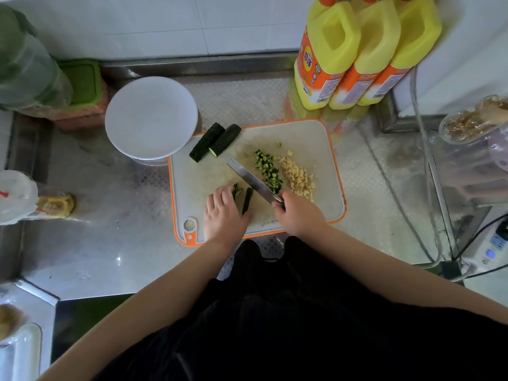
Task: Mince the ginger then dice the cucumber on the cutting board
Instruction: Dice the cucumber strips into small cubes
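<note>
Right hand: grips knife, blade angled across cutting board.
Left hand: fingers apparently flat, pressing cucumber strips.
Board's left half: bare.

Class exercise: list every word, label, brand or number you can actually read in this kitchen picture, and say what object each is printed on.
None can be read with certainty.
Yellow bottles: orange labels carry a large logo, small print and a barcode, all too blurred to read.
White device at the right edge: markings too small.
Cutting board, knife: no text visible.
</note>
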### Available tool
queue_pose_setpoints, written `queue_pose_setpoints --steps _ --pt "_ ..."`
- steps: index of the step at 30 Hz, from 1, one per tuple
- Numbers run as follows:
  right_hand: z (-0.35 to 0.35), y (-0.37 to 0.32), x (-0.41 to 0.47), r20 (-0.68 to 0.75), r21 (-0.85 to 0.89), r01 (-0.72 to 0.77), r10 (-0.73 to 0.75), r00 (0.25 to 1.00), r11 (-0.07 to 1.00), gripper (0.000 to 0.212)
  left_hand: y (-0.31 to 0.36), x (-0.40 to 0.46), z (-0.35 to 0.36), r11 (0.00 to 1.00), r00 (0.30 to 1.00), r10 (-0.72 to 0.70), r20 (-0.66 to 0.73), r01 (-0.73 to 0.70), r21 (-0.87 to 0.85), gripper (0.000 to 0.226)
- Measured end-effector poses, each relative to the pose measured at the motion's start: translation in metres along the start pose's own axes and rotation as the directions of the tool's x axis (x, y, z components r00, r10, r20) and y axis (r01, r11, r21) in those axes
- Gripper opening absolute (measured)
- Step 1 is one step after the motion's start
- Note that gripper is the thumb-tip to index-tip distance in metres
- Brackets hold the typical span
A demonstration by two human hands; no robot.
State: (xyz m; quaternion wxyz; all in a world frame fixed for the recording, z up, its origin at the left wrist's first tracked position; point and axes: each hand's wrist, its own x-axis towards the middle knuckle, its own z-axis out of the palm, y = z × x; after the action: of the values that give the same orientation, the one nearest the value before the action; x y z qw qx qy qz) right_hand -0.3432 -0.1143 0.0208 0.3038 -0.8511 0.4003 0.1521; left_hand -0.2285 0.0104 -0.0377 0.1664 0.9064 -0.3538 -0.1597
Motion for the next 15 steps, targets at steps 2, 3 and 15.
queue_pose_setpoints --steps 2,3,15 --pt "0.000 0.001 -0.001 0.002 -0.001 -0.009 0.009 1.000 1.000 0.024 -0.002 0.000 0.001 1.000 0.999 0.005 -0.038 -0.006 -0.027 0.056" --pt "0.000 0.001 -0.001 0.001 0.000 -0.011 0.011 1.000 1.000 0.025 -0.005 0.000 0.000 0.999 0.998 0.013 -0.060 -0.015 -0.041 0.051" --pt "0.003 -0.001 -0.003 -0.034 -0.014 -0.045 0.044 0.998 0.999 0.027 0.004 0.015 0.000 0.993 0.997 -0.070 -0.040 0.066 -0.094 0.048"
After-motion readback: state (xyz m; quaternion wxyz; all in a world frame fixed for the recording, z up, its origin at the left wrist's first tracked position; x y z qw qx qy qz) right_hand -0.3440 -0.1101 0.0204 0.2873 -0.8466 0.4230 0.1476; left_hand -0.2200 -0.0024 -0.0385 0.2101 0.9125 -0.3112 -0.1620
